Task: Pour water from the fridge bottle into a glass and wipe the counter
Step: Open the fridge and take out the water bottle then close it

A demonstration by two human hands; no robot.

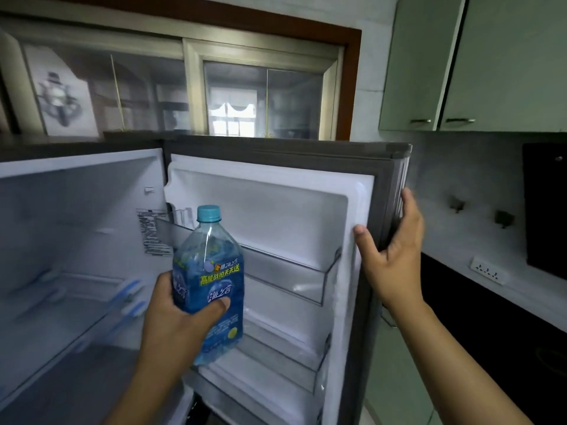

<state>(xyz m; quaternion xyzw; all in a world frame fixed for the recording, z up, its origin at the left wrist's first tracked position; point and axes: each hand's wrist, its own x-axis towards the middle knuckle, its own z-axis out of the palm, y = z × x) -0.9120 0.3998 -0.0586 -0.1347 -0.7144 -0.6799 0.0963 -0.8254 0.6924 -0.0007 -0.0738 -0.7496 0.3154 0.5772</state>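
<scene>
Bottle (208, 271), capped, is held before the open fridge door (276, 210); my left hand (175, 320) wraps its labelled middle, right hand (392, 256) grips the door edge. I judge it heavy, smooth, squeezable; hold mid-body.

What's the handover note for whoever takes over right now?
Left hand: grips the water bottle around its label, upright, cap on, in front of the shelves of the open fridge door.
Right hand: holds that door by its outer edge.
Done: bottle lifted, in hand.
Left: shut the door, uncap, pour into a glass (none in view), wipe the counter.
</scene>
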